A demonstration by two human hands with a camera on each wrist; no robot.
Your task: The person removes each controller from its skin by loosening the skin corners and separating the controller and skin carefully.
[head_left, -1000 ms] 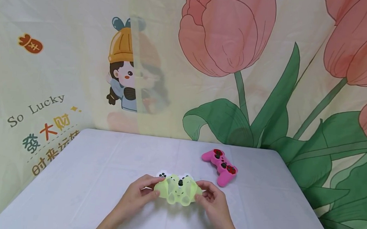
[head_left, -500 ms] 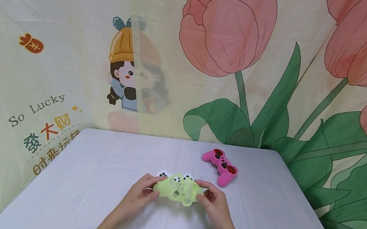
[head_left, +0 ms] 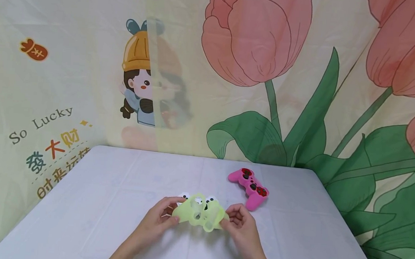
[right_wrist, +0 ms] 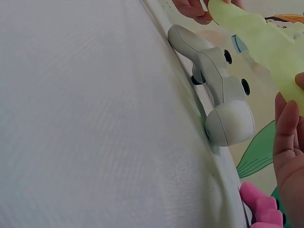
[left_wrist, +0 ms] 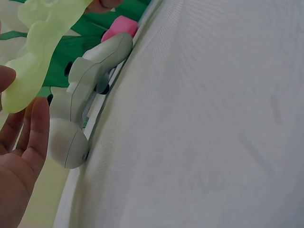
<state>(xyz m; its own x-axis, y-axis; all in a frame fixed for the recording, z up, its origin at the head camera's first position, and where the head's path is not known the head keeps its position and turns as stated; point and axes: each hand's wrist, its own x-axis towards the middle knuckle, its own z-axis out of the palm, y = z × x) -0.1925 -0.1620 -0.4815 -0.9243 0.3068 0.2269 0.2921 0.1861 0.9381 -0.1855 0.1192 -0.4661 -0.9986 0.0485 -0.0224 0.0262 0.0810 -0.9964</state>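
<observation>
Both hands hold a pale green, soft silicone controller cover with round openings. My left hand pinches its left grip end between thumb and fingers. At the opposite end, my right hand pinches the right grip. The wrist views show the cover raised above the table. Behind and beneath it, a white game controller with black thumbsticks rests on the tabletop, touched by neither hand. From the head view the cover hides most of that controller, leaving its upper edge and parts through the holes.
A pink game controller with red and black buttons lies farther back on the right. The table has a white cloth. Behind it hangs a backdrop printed with tulips, a cartoon figure and lettering.
The green cover has been twisted and tilted between the hands, so its openings look less even than a second ago. Both hands keep their grip; the pink controller stays put.
</observation>
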